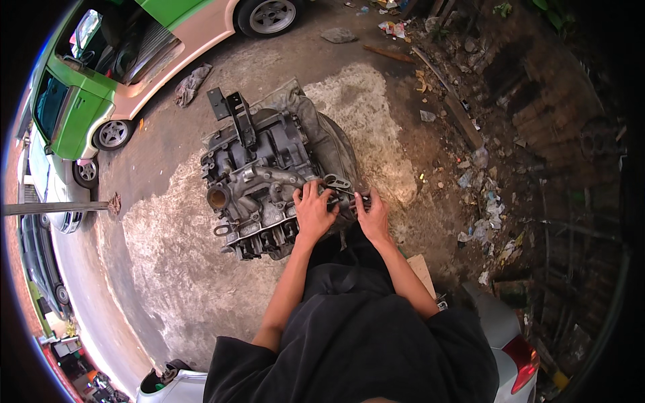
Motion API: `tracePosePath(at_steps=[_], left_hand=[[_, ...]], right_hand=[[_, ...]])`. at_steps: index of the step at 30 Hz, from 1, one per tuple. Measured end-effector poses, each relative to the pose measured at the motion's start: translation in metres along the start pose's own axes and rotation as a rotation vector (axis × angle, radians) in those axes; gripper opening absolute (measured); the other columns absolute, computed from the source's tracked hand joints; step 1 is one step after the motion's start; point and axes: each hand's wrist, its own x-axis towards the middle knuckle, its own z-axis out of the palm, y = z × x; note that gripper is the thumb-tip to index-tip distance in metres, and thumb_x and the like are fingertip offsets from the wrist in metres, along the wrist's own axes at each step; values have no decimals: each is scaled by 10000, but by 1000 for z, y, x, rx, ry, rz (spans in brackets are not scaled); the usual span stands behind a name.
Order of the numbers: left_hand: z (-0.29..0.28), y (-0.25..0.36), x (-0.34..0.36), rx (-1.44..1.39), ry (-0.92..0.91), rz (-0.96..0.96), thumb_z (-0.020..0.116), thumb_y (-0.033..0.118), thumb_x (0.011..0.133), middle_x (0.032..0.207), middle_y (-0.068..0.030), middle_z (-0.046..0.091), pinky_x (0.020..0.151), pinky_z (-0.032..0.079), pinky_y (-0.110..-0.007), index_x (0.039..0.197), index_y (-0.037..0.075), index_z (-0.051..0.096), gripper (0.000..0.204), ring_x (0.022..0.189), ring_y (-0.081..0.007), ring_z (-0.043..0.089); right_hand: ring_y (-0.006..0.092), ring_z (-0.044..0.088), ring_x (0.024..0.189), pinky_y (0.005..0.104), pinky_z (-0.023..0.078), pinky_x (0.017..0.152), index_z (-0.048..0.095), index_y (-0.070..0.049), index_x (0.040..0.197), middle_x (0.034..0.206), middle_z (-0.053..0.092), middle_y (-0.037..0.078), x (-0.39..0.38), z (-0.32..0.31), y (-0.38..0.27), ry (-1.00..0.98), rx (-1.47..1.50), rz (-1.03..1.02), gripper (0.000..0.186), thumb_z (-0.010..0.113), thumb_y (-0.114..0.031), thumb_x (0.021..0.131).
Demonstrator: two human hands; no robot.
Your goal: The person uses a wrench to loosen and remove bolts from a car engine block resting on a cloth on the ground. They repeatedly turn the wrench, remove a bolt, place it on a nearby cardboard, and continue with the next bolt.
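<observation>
A greasy grey car engine [245, 151] lies on the ground in front of me, its branched metal pipes facing up. My left hand [314, 213] is on the engine's near right end, its bent fingers hooked over the metal there. Just right of it, my right hand [374, 216] is closed, thumb and fingers pinched at a small dark part too hidden to name. Between and beyond my hands a flat metal bracket with a slot [338, 182] sticks up. Grey cloth [334, 144] is bunched under and beside the engine's right side.
A green and pink van [144, 84] is parked at the far left. A crumpled rag [193, 85] lies near it. Litter and a wooden plank [463, 123] cover the ground at right. Behind me to the right is a silver car's red tail light [520, 364]. A post [60, 208] reaches in from the left.
</observation>
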Motion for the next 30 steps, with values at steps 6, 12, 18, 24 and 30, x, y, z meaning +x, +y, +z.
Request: tracePosePath(at_steps=[6, 12, 18, 24, 30], left_hand=[[1, 0, -1, -6, 13, 3, 838, 309, 774, 1296, -71, 600, 1094, 338, -513, 1014, 151, 758, 298, 1293, -282, 522], [1, -1, -2, -1, 8, 7, 837, 309, 775, 1290, -68, 602, 1088, 337, -511, 1016, 154, 762, 296, 1293, -279, 523], [2, -2, -2, -14, 34, 8, 857, 293, 754, 1286, -39, 609, 1085, 330, -504, 999, 168, 782, 284, 1293, -266, 524], [3, -2, -1, -18, 30, 6, 858, 292, 756, 1283, -37, 609, 1089, 329, -502, 998, 166, 781, 284, 1300, -265, 522], [2, -2, -2, -14, 14, -2, 850, 297, 766, 1293, -44, 606, 1095, 325, -502, 1001, 165, 775, 280, 1305, -267, 520]], right_hand=[[247, 774, 819, 334, 598, 668, 545, 47, 1094, 971, 734, 176, -29, 1, 53, 1, 381, 97, 153, 596, -97, 1087], [178, 722, 736, 309, 572, 667, 571, 14, 1316, 988, 733, 132, -40, 3, 71, -135, 287, 126, 251, 571, -108, 1096], [166, 699, 733, 302, 556, 668, 556, 3, 1350, 1057, 735, 126, -45, 4, 69, -176, 325, 149, 274, 558, -95, 1094], [165, 696, 751, 295, 535, 676, 519, 8, 1341, 1060, 737, 130, -55, 3, 68, -230, 369, 169, 264, 551, -74, 1093], [160, 703, 765, 306, 534, 681, 503, -9, 1318, 1052, 739, 131, -58, 5, 71, -271, 396, 188, 243, 560, -72, 1090]])
